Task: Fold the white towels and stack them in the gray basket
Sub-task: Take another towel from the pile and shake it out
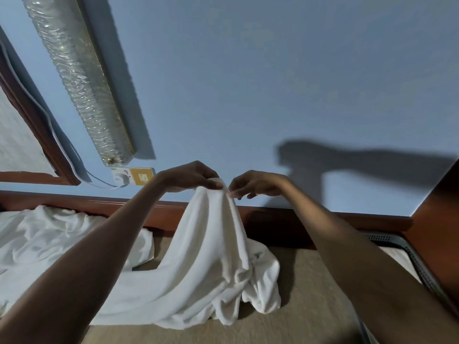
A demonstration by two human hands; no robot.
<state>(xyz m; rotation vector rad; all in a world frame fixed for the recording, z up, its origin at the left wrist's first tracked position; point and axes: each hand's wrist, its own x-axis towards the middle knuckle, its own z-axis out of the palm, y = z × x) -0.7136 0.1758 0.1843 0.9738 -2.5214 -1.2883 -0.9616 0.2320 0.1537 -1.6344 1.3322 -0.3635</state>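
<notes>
A white towel [211, 249] hangs in folds from my two hands, and its lower part lies bunched on the tan bed surface [310, 306]. My left hand [191, 176] grips the towel's top edge from above. My right hand [253, 183] pinches the same edge just to the right, so the two hands almost touch. A second crumpled white towel [54, 237] lies on the bed at the left. The rim of the gray basket [409, 254] shows at the right edge, partly behind my right forearm.
A dark wooden headboard [273, 219] runs along the blue wall behind the towels. A wall socket [131, 177] with a white cable sits above it at the left. A wooden panel [442, 219] stands at the right.
</notes>
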